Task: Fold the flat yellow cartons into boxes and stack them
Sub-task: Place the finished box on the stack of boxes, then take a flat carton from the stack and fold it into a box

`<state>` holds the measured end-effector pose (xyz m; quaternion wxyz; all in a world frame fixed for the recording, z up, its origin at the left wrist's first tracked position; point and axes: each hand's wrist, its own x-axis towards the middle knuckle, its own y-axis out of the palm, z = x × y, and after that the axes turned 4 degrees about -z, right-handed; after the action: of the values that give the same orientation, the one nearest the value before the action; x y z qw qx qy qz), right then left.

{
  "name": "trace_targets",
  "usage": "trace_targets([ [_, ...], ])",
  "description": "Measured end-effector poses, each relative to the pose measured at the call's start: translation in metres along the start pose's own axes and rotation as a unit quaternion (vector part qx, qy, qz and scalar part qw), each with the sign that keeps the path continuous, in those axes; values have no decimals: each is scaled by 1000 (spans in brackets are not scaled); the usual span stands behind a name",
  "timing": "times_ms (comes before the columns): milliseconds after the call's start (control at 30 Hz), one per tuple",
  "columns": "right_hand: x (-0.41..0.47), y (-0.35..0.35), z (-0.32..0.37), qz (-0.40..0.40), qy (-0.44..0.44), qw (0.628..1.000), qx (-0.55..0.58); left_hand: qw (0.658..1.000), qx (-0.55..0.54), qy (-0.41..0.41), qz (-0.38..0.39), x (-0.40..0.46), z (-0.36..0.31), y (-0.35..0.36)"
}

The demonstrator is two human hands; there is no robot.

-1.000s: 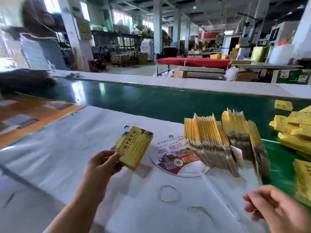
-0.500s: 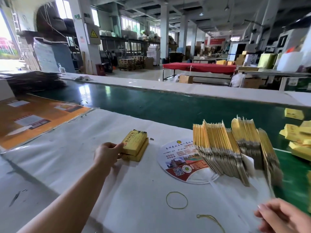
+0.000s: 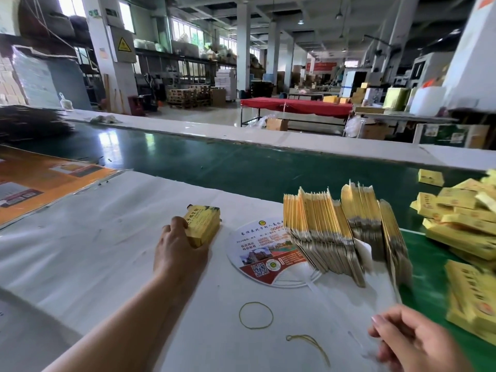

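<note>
Head view: the left hand (image 3: 178,247) grips a folded yellow box (image 3: 202,224) on the white worktop (image 3: 80,251). Flat cartons (image 3: 335,229) stand between both hands; the right hand (image 3: 413,342), fingers loosely curled, holds nothing.

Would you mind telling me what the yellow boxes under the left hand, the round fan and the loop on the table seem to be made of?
The yellow boxes look like thin printed card with a slight sheen: crisp folded edges. The round fan seems to be glossy printed plastic or coated card with a white handle; the picture leaves that open. The loop is probably a rubber band: thin, limp, closed ring.
</note>
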<state>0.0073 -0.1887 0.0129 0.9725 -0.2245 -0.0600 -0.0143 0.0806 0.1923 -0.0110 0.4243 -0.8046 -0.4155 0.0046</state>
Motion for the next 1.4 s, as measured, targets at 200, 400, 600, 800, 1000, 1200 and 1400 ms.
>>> trace_targets([
  [200,1,2,-3,-4,-2,1000,-3,999,-13,18,29,18,2,9],
  [400,4,-5,0,-51,-52,996,-49,985,-82,126,-86,-13,-26,-5],
  [600,36,-21,7,-223,-121,964,-84,890,-298,343,38,-109,-111,-3],
  [800,85,-15,-18,-243,6,954,-178,834,-357,386,170,-144,-146,28],
  [1000,98,-8,-36,-200,3,938,-282,855,-333,364,163,-132,-121,35],
  [1200,83,-11,-30,-235,-69,909,-337,847,-332,368,191,-139,-126,31],
  [1400,69,-41,-17,-403,-188,851,-281,856,-326,345,206,-138,-124,33],
])
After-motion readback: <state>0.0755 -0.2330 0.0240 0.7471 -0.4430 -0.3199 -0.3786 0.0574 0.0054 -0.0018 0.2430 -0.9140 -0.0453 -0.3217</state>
